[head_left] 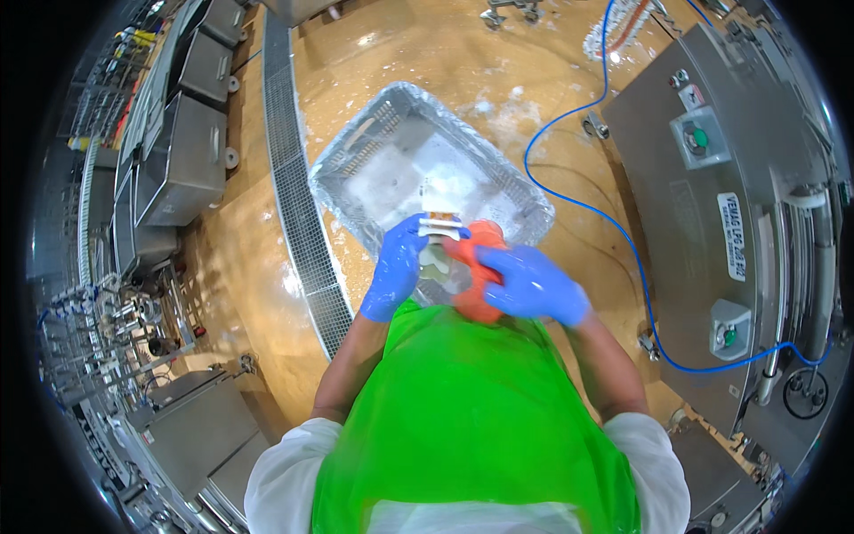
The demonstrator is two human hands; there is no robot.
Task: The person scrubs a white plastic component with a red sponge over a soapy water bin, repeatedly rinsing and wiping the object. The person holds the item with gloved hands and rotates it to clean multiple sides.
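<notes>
My left hand (396, 267), in a blue glove, is closed on a small white plastic part (440, 226) with flat, spaced edges. Blue-gloved too, my right hand (531, 283) grips a crumpled orange-red cloth (480, 303) and presses it close beside the part; motion smears it. Both hands are in front of my green apron (480, 409), over the near edge of a grey plastic crate (382, 111). White suds and cloudy liquid show inside the crate. A pale, translucent shape below the white part is too blurred to name.
A grated floor drain (298, 187) runs left of the crate. Metal bins on wheels (185, 160) stand farther left. On the right is a large steel machine (694, 222), with a blue hose (594, 206) curving across the wet, foamy tan floor (258, 267).
</notes>
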